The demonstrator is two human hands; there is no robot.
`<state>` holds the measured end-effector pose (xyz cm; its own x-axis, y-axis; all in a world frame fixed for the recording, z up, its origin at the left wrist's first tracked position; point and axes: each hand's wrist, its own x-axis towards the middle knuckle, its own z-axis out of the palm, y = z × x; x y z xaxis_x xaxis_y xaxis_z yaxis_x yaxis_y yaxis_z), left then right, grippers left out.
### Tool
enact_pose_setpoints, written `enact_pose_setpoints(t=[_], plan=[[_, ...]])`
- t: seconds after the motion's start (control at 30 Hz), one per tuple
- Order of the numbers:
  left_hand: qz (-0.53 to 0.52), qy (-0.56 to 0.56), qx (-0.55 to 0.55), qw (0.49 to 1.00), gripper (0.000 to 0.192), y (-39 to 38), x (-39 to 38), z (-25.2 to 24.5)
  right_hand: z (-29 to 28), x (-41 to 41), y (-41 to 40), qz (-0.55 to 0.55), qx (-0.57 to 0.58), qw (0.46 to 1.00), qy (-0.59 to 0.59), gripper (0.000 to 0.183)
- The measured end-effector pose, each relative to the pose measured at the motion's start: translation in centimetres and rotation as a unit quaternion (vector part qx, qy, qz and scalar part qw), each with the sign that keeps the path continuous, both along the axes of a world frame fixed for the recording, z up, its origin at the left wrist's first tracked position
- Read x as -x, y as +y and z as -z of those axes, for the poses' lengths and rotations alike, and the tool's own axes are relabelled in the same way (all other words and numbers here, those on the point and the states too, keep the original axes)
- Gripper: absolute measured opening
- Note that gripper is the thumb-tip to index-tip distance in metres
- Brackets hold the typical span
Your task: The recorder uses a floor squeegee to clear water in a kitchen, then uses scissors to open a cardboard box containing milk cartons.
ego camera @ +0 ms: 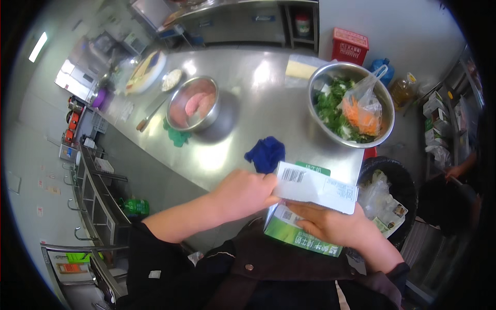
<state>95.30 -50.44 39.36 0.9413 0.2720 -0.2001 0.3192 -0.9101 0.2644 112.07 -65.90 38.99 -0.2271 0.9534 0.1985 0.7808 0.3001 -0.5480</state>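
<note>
A white-and-green printed cardboard milk carton box [306, 236] is close to my body at the table's near right corner. My left hand [250, 190] grips the left end of its raised white flap [316, 188]. Beneath that flap, my right hand [323, 223] lies on the box with its fingers pointing left; the flap partly covers it. A crumpled blue cloth [266, 154] is just beyond my left hand. Farther right on the table stands a steel bowl [314, 110] of chopped greens and a clear bag of shredded carrot. Another steel bowl [211, 118] holds pink raw meat.
Left of the meat bowl are a green cloth [179, 136], a knife [149, 117] and a small bowl of white food [171, 79]. A lined black bin [409, 193] stands beside the table's right end. At the far right, another person's hand [455, 172] is visible.
</note>
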Motion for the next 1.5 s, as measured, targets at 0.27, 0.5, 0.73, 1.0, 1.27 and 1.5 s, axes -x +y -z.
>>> enact_pose_setpoints(t=[0.27, 0.5, 0.73, 1.0, 1.27, 1.5], plan=[[-0.066, -0.019, 0.108, 0.992, 0.019, -0.7, 0.9, -0.4, 0.6, 0.0, 0.8, 0.008, -0.015, 1.0, 0.006, 0.031], [0.101, 0.0, -0.079, 0.992, 0.011, 0.8, -0.2, -0.7, -0.2, 0.0, 1.4, 0.011, 0.077, 0.996, 0.039, 0.035], [0.173, -0.134, -0.07, 0.973, 0.004, 2.4, -1.1, -1.0, 1.9, -0.8, 1.2, -0.026, 0.081, 0.996, 0.03, 0.032], [-0.06, -0.242, 0.179, 0.952, 0.021, 2.5, -6.0, 0.4, -2.2, 1.5, -0.4, 0.028, 0.071, 0.997, 0.03, 0.022], [-0.078, -0.339, 0.026, 0.937, 0.015, 1.3, -5.8, 1.1, -5.4, 0.4, -3.6, -0.06, 0.057, 0.986, 0.142, 0.014], [0.364, -0.402, -0.032, 0.84, 0.015, -1.6, -3.9, 0.6, -0.3, 0.5, -0.7, 0.047, -0.053, 0.994, -0.086, 0.027]])
